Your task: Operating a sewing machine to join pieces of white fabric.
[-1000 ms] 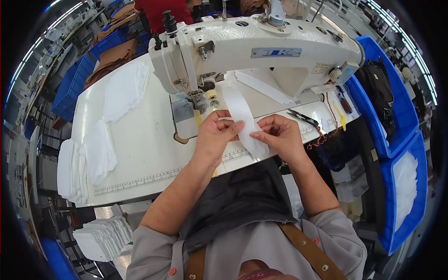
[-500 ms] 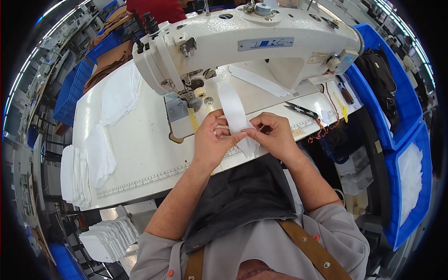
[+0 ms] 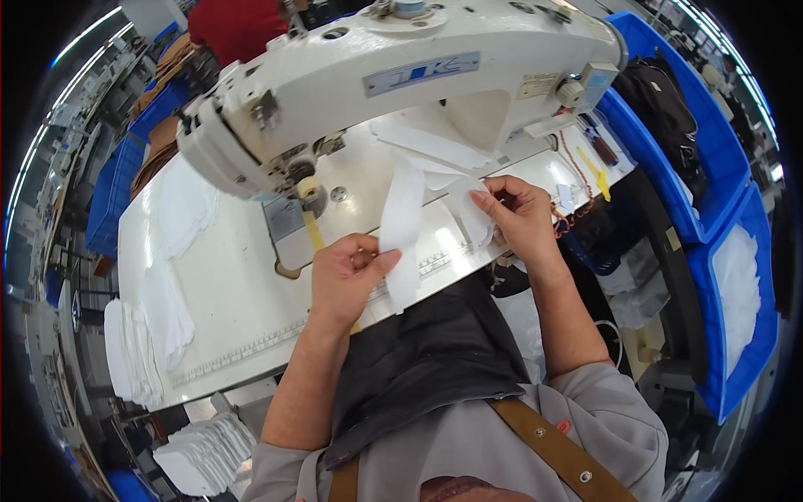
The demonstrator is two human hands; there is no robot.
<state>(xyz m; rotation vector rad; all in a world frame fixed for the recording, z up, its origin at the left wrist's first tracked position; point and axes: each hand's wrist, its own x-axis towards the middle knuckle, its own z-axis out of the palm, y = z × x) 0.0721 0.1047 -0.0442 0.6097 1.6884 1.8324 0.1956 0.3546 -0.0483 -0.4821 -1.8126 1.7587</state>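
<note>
My left hand [image 3: 347, 280] is closed, thumb against fingers, on the edge of a long white strip [image 3: 401, 222] of thin sheet material. The strip stands up from the machine bed and its lower end reaches the table's front edge. To the right, my right hand [image 3: 523, 217] pinches a second white strip [image 3: 471, 211], which bends down below the thumb. Behind both hands, more flat white pieces [image 3: 427, 144] lie under the arm of a white sewing machine [image 3: 335, 92]. The needle area is left of the strips. Where the two held strips end at the back is unclear.
White pieces [image 3: 159, 309] lie along the table's left side, with a stack of them [image 3: 205, 452] below. Blue bins [image 3: 711, 251] stand at the right, one holding a dark bag [image 3: 657, 109]. An orange cord [image 3: 577, 180] and a yellow tool [image 3: 595, 171] lie beyond my right hand.
My hands have moved apart, left hand leftward and right hand rightward. The white material between them has separated into two strips. The black thread snips no longer show. The view has shifted.
</note>
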